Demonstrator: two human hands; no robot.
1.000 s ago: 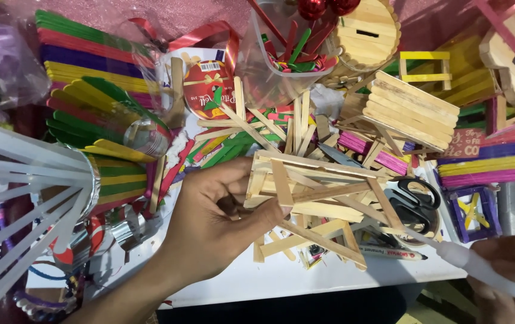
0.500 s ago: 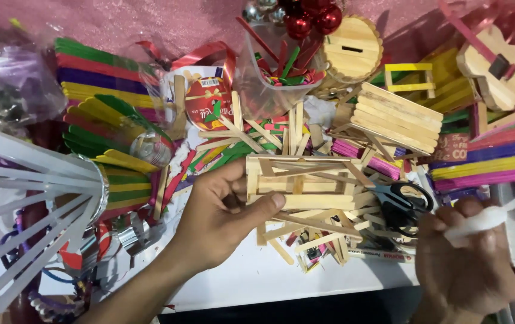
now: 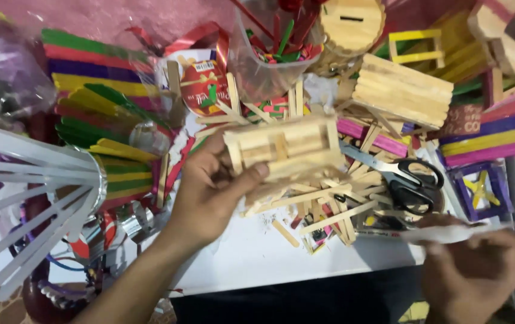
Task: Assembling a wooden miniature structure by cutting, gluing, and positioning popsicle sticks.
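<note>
Left hand (image 3: 212, 192) clamps a stick frame (image 3: 284, 149) above the worktop (image 3: 251, 252); right hand (image 3: 470, 273) grips a glue stick (image 3: 449, 233), ready for careful gluing.

Pale wooden stick frame (image 3: 284, 150), black-handled scissors (image 3: 410, 180).

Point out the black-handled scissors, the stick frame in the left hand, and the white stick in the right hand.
Black-handled metal scissors (image 3: 416, 183): head view, handle loops.
Pale wooden stick frame (image 3: 284, 147): head view, middle slats.
White glue stick (image 3: 449, 233): head view, mid-shaft.
</note>
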